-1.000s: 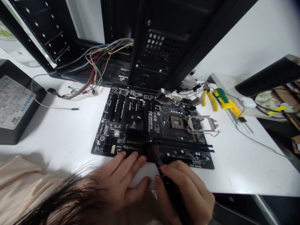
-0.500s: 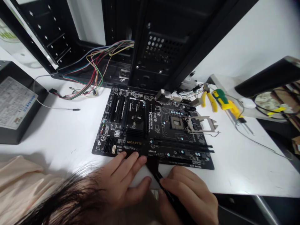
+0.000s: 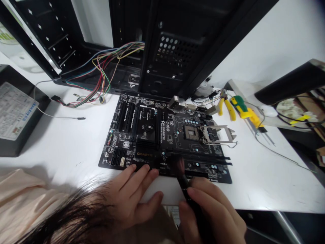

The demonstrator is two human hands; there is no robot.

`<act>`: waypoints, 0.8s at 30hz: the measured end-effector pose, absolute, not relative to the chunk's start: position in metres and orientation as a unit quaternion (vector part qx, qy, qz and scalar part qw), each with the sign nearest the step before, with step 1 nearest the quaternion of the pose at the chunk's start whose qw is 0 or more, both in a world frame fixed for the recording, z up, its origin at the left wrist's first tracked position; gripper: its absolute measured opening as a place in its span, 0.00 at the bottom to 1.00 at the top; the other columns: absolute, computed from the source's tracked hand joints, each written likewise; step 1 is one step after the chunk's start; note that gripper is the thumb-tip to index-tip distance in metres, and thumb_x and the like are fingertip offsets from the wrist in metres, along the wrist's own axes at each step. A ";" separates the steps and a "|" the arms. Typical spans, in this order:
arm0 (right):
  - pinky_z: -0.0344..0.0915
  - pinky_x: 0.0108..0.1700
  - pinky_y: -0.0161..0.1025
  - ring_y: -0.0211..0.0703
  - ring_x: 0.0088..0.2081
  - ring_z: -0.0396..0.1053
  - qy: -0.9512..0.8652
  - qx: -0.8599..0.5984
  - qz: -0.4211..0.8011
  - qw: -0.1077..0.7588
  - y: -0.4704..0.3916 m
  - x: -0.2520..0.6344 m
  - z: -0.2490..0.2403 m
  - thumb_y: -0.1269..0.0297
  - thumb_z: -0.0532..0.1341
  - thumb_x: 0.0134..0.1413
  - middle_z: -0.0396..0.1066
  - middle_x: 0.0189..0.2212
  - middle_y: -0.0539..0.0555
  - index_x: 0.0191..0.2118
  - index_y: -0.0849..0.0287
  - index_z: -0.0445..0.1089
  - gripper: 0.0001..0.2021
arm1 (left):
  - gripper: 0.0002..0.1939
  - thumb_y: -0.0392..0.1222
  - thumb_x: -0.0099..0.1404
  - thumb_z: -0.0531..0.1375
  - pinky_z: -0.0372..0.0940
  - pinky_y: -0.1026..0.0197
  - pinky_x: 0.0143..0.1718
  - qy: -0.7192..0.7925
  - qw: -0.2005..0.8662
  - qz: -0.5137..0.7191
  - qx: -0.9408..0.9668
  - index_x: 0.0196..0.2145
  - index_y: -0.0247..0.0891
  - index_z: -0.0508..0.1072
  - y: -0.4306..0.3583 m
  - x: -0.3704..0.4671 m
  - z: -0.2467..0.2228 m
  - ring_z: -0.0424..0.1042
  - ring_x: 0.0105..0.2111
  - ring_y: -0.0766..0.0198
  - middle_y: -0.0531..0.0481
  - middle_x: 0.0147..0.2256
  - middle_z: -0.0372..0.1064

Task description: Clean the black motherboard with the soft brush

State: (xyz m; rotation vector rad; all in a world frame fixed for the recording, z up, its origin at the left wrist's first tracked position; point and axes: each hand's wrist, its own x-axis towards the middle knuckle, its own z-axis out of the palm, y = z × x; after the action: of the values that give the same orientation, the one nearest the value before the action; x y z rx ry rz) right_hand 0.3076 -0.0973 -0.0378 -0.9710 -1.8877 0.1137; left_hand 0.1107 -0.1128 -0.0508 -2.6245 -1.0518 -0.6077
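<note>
A black motherboard lies flat on the white table in front of me. Its CPU socket is exposed, with the metal load frame swung up to the right. My left hand is open, its fingertips resting on the board's near edge. In my right hand is a black brush, gripped by its handle. The bristles are over the board's near part, by the "USB" lettering, and look blurred.
Behind the board stands a black computer case with coloured wires hanging out. A power supply sits at left. Yellow-handled pliers and a green-and-yellow screwdriver lie at right, near a thin grey cable.
My right hand has shifted right with the brush. The bristles have moved from the board's near edge up and right across its surface. My left hand stays in place.
</note>
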 end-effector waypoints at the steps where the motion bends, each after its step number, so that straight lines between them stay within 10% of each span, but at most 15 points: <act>1: 0.67 0.28 0.35 0.37 0.31 0.67 -0.772 -0.400 0.041 0.493 -0.096 0.307 -0.038 0.78 0.61 0.49 0.66 0.30 0.52 0.38 0.65 0.67 0.09 | 0.13 0.38 0.70 0.56 0.59 0.49 0.55 -0.360 0.122 -0.198 -0.904 0.52 0.41 0.64 -0.113 0.110 -0.050 0.68 0.53 0.54 0.44 0.52 0.70; 24: 0.67 0.28 0.38 0.37 0.25 0.64 -0.827 -0.382 0.080 0.405 -0.098 0.307 -0.032 0.76 0.58 0.49 0.65 0.21 0.50 0.31 0.61 0.69 0.06 | 0.14 0.39 0.69 0.57 0.58 0.49 0.55 -0.353 0.133 -0.196 -0.905 0.52 0.40 0.65 -0.113 0.109 -0.051 0.68 0.53 0.54 0.45 0.52 0.70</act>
State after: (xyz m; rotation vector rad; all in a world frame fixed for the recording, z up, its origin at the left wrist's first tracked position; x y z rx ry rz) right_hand 0.3075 -0.0977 -0.0317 -0.9633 -2.0861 0.2010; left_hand 0.1091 -0.1134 -0.0508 -2.6253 -1.0238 -0.5672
